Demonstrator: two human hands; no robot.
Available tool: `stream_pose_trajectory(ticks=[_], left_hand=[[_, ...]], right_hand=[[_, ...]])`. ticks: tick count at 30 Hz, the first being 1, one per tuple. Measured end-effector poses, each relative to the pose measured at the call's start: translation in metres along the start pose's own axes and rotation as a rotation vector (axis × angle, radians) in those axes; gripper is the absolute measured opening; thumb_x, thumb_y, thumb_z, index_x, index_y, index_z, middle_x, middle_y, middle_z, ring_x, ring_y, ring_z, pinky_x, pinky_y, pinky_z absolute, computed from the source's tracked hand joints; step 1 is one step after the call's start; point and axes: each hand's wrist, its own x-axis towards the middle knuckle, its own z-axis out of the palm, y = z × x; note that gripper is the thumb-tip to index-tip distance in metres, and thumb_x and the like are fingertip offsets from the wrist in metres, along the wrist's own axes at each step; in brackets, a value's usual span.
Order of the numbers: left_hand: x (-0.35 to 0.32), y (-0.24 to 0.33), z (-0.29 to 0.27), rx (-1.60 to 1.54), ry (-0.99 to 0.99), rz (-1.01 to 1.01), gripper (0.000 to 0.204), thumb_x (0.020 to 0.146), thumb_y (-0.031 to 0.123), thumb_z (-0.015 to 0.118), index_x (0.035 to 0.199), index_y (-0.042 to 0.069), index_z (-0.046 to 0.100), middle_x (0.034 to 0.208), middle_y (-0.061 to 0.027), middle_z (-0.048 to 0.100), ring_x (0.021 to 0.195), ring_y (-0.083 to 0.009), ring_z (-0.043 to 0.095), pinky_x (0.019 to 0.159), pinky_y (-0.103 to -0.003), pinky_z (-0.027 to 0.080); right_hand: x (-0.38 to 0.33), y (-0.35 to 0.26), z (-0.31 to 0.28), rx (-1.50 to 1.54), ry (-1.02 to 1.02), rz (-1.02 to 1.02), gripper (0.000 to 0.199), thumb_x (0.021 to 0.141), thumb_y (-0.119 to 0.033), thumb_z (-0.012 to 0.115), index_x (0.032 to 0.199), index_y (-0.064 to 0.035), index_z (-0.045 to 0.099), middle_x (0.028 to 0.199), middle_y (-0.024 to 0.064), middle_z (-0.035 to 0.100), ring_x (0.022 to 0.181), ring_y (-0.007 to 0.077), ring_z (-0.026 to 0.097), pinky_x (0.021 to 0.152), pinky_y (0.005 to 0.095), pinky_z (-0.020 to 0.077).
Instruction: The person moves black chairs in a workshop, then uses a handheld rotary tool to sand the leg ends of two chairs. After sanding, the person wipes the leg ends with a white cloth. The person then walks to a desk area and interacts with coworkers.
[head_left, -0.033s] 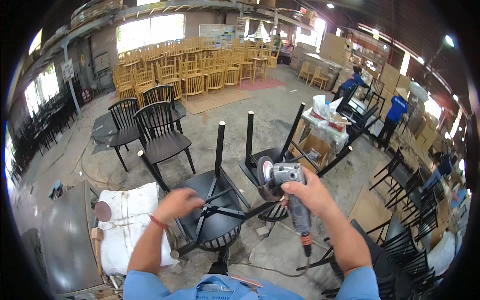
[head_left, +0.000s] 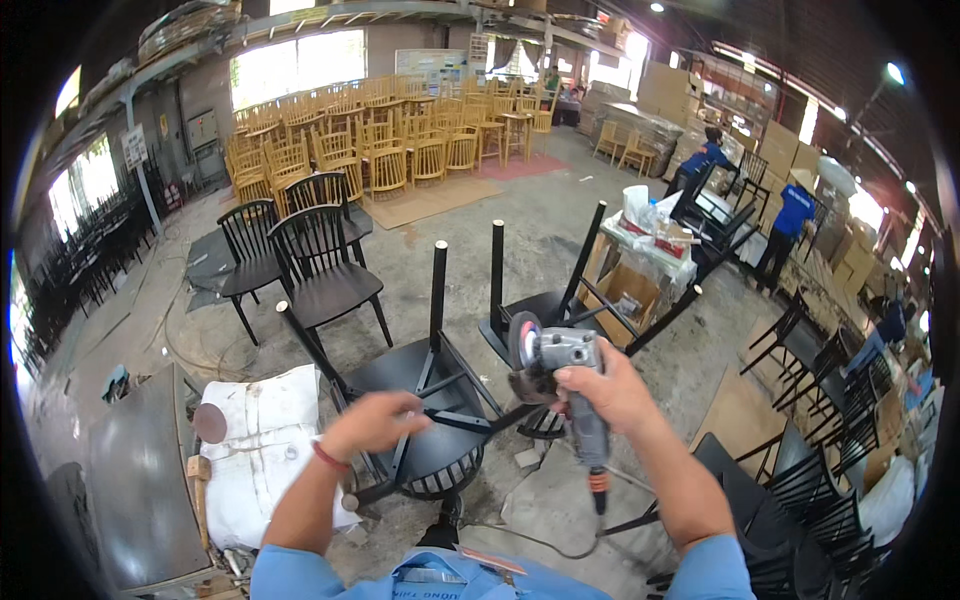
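Observation:
My right hand (head_left: pixel 610 391) is wrapped around a grey angle grinder (head_left: pixel 577 375), its disc (head_left: pixel 522 340) facing up and left. An orange-ringed cord end hangs below the tool. Slightly blurred, my left hand (head_left: pixel 375 428) hovers over the crossed braces of an upturned black chair (head_left: pixel 375 375), its fingers loosely apart and nothing seen in them. Whether it touches the braces I cannot tell. The chair's pale-tipped legs point upward. Behind the grinder is a second upturned black chair (head_left: pixel 498 265), partly hidden by the tool and my hand.
Upright black chairs (head_left: pixel 325 265) stand ahead on the left. White padding (head_left: pixel 262 440), a mallet (head_left: pixel 199 468) and a dark panel (head_left: pixel 140 480) lie at lower left. Black chairs (head_left: pixel 735 485) crowd the lower right. Co-workers (head_left: pixel 793 215) stand at far right. A cord (head_left: pixel 540 545) crosses the floor.
My left hand has shifted a little right and down over the chair's braces. The grinder in my right hand has moved slightly left.

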Motion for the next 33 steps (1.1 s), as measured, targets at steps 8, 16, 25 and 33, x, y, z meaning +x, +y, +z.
stream_pose_trajectory(ticks=[8,16,25,33], left_hand=[[-0.068,0.142,0.103,-1.241,0.023,0.009,0.059,0.089,0.024,0.073,0.131,0.001,0.038,0.099,-0.0115,0.062,0.076,-0.0167,0.062,0.064,-0.030,0.051],[-0.206,0.071,0.045,-0.963,0.585,-0.456,0.058,0.086,0.016,0.074,0.129,-0.003,0.040,0.079,-0.0070,0.062,0.054,-0.0113,0.056,0.045,-0.025,0.044],[-0.304,-0.182,0.034,-0.966,0.808,-0.724,0.031,0.086,0.022,0.072,0.099,0.000,0.055,0.070,-0.0033,0.058,0.051,-0.0106,0.054,0.047,-0.027,0.045],[-0.312,-0.325,0.025,-0.790,0.942,-0.831,0.030,0.085,0.026,0.071,0.094,-0.001,0.061,0.072,-0.0106,0.063,0.063,-0.0235,0.063,0.061,-0.034,0.052]], right_hand=[[-0.023,0.041,0.099,0.657,-0.228,-0.001,0.043,0.091,-0.016,0.063,0.128,-0.0036,0.045,0.097,0.0145,0.065,0.074,0.0236,0.069,0.065,0.0374,0.0600],[-0.052,0.100,0.153,-0.169,-0.928,0.059,0.068,0.092,-0.032,0.070,0.142,0.0015,0.038,0.123,0.0177,0.062,0.112,0.0220,0.060,0.096,0.0371,0.0495],[-0.154,0.339,0.258,-0.368,-0.501,1.008,0.040,0.090,-0.030,0.069,0.119,-0.0038,0.061,0.101,0.0124,0.070,0.087,0.0211,0.068,0.072,0.0350,0.0559],[-0.184,0.355,0.221,-0.730,-0.130,1.171,0.025,0.094,-0.025,0.062,0.111,-0.0064,0.063,0.089,0.0100,0.068,0.071,0.0217,0.065,0.062,0.0385,0.0545]])
